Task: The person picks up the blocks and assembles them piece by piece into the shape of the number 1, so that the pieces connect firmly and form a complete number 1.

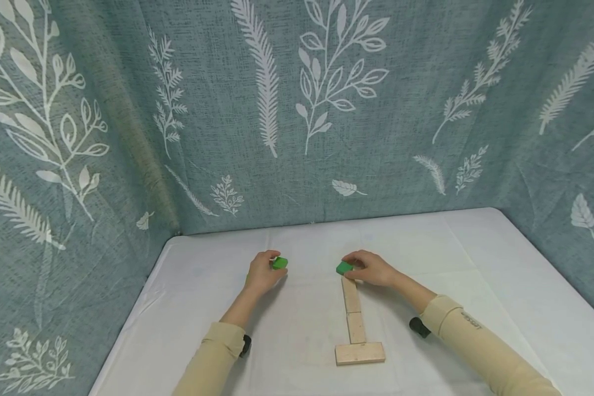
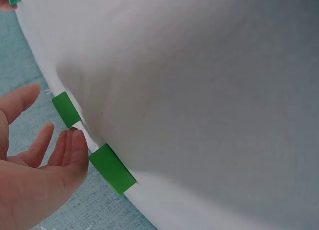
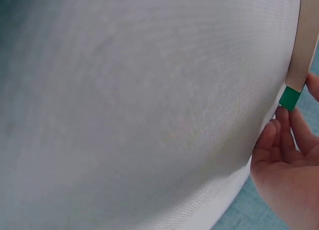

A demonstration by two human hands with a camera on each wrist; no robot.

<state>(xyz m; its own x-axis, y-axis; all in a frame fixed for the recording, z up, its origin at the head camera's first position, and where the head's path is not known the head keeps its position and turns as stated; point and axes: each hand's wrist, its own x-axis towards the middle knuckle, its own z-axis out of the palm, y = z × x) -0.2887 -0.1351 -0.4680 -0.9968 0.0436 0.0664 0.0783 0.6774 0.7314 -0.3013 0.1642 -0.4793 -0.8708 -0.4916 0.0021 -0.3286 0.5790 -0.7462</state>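
Note:
My left hand [image 1: 263, 275] is around a small bright green block [image 1: 280, 263] on the white table, thumb and fingers spread to either side. In the left wrist view a gap shows between one raised finger and this block [image 2: 66, 109], while other fingertips lie close to its near end. A second, longer green block [image 2: 112, 169] lies beside that hand, mostly hidden by it in the head view. My right hand [image 1: 372, 268] pinches a darker green block [image 1: 344, 268] at the far end of a wooden block [image 1: 350, 295]. In the right wrist view this green block [image 3: 289, 98] meets the wood's end.
Another wooden block [image 1: 356, 328] continues the line toward me, ending at a crosswise wooden block [image 1: 360, 353]. A white cloth covers the table [image 1: 297, 313]. Patterned blue-green curtains [image 1: 287, 181] stand along its back and sides.

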